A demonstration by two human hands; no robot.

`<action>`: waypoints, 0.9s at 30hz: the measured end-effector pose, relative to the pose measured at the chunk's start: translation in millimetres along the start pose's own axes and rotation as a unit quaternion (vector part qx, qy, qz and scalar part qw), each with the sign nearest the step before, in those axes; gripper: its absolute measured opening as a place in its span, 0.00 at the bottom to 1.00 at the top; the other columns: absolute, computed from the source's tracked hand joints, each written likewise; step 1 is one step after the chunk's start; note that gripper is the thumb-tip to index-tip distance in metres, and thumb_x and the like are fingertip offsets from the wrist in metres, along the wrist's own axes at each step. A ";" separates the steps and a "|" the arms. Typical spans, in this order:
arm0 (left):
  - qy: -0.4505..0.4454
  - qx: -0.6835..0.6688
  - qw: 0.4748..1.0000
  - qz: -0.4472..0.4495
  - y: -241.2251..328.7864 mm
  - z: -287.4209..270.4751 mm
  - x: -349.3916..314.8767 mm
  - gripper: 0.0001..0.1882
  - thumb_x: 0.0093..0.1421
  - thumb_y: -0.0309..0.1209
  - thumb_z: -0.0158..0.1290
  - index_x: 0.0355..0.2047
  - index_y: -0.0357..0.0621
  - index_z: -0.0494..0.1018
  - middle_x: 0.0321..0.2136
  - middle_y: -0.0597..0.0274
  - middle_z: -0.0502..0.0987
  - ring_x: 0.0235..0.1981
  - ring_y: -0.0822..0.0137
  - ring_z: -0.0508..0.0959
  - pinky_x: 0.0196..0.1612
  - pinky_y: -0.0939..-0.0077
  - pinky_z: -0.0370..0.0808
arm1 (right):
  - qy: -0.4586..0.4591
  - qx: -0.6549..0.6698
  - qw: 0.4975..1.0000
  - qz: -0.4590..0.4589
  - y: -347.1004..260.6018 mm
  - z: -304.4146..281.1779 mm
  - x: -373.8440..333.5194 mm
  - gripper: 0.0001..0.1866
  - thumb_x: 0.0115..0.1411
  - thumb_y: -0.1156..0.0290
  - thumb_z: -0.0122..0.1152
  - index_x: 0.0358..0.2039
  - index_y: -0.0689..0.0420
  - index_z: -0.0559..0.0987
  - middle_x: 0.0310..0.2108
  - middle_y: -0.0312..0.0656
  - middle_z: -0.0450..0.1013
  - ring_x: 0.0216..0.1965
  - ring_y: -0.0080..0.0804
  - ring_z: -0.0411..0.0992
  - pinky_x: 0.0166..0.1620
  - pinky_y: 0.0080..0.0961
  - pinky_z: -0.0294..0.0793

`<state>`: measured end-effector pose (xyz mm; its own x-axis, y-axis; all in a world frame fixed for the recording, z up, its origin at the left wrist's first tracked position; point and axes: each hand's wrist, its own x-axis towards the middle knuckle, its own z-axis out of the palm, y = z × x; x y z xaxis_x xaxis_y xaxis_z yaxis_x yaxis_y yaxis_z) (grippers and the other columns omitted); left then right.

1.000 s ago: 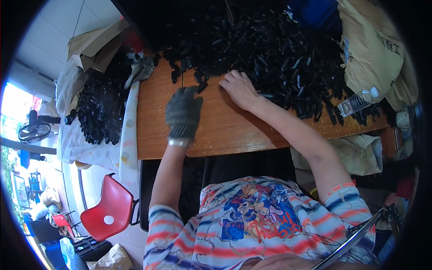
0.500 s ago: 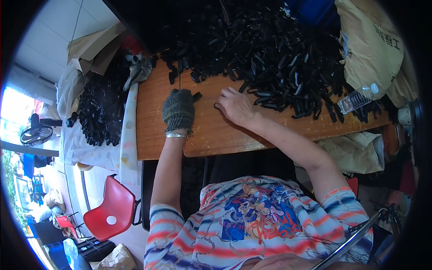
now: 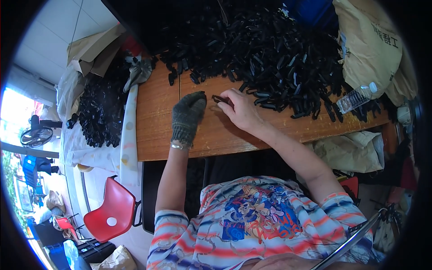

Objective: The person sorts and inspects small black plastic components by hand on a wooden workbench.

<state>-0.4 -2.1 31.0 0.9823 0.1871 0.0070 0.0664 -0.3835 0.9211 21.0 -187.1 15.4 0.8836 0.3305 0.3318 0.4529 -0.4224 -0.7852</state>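
Note:
My left hand [image 3: 186,114], in a dark grey-green knitted glove, is raised over the wooden table with its fingers curled together. Whatever it may hold is hidden by the glove. Just to its right, my bare right hand [image 3: 240,110] pinches a small, narrow black plastic piece [image 3: 219,99] between thumb and fingers, its end pointing toward the glove. A gap separates the two hands. Beyond them spreads a large heap of similar black plastic pieces [image 3: 270,63], with a few strays near the heap's left edge.
The brown wooden table [image 3: 155,121] has its near edge before me. At left, another black heap [image 3: 101,112] lies on plastic sheeting. A clear bottle [image 3: 357,98] lies at right beside a brown paper sack [image 3: 371,49]. A red chair [image 3: 110,211] stands at lower left.
My left hand has shifted right and turned; the dark piece that stuck out beside it no longer shows there. My right hand has moved slightly right, and a black piece now shows plainly in its fingers.

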 end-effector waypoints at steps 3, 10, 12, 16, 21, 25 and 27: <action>-0.039 -0.191 0.978 -0.069 4.3 1.0 -13.6 0.13 0.61 0.28 0.58 0.46 0.41 0.79 0.29 0.66 0.81 0.23 0.79 0.75 0.27 0.84 0.73 | 0.036 0.110 0.993 -0.007 -16.8 2.4 -1.8 0.09 0.61 0.74 0.60 0.41 0.63 0.76 0.35 0.45 0.73 0.31 0.35 0.74 0.35 0.29 0.74; -0.038 -0.208 0.977 -0.011 12.8 3.7 -26.9 0.14 0.62 0.27 0.57 0.48 0.41 0.78 0.32 0.65 0.81 0.25 0.79 0.76 0.26 0.85 0.72 | 0.031 0.130 0.991 -0.018 -28.6 0.6 -5.5 0.09 0.60 0.76 0.61 0.41 0.64 0.76 0.34 0.42 0.73 0.31 0.29 0.75 0.34 0.24 0.74; -0.034 -0.212 0.977 -0.007 13.2 5.1 -28.5 0.14 0.62 0.28 0.57 0.49 0.41 0.78 0.32 0.65 0.81 0.25 0.79 0.76 0.26 0.85 0.72 | 0.032 0.109 0.993 -0.036 -27.4 -0.1 -6.2 0.09 0.60 0.77 0.62 0.41 0.63 0.77 0.34 0.41 0.72 0.29 0.29 0.74 0.33 0.23 0.73; -0.028 -0.246 0.969 0.002 11.4 10.4 -31.4 0.15 0.63 0.27 0.57 0.50 0.40 0.77 0.35 0.64 0.81 0.27 0.79 0.76 0.27 0.85 0.73 | 0.036 0.140 0.989 -0.032 -30.1 -0.8 -7.2 0.09 0.59 0.78 0.63 0.41 0.63 0.78 0.33 0.41 0.72 0.28 0.28 0.73 0.32 0.22 0.73; -0.022 -0.269 0.963 0.003 10.1 12.3 -33.0 0.15 0.63 0.26 0.56 0.50 0.40 0.77 0.38 0.63 0.81 0.28 0.78 0.77 0.28 0.85 0.74 | 0.067 0.109 0.989 -0.070 -31.5 -1.8 -8.2 0.10 0.57 0.78 0.65 0.40 0.62 0.78 0.31 0.40 0.71 0.26 0.28 0.72 0.30 0.23 0.71; -0.012 -0.256 0.967 0.009 11.0 12.8 -36.2 0.15 0.63 0.27 0.56 0.51 0.40 0.76 0.39 0.63 0.81 0.29 0.77 0.77 0.29 0.85 0.75 | 0.046 0.070 0.993 -0.086 -28.6 -7.0 -6.3 0.11 0.56 0.78 0.66 0.40 0.61 0.78 0.31 0.40 0.71 0.26 0.30 0.72 0.29 0.24 0.71; -0.011 -0.255 0.967 0.010 9.5 12.1 -37.3 0.16 0.64 0.27 0.55 0.51 0.40 0.76 0.39 0.63 0.81 0.30 0.77 0.78 0.29 0.85 0.75 | 0.050 0.066 0.992 -0.096 -28.8 -6.8 -8.2 0.12 0.54 0.78 0.68 0.40 0.61 0.78 0.31 0.41 0.71 0.26 0.32 0.72 0.29 0.26 0.71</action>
<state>-34.2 -23.6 34.8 0.9865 0.1623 0.0226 -0.0408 0.1093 0.9932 1.5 -183.4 38.9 0.7930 0.3058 0.5269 0.6001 -0.2428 -0.7622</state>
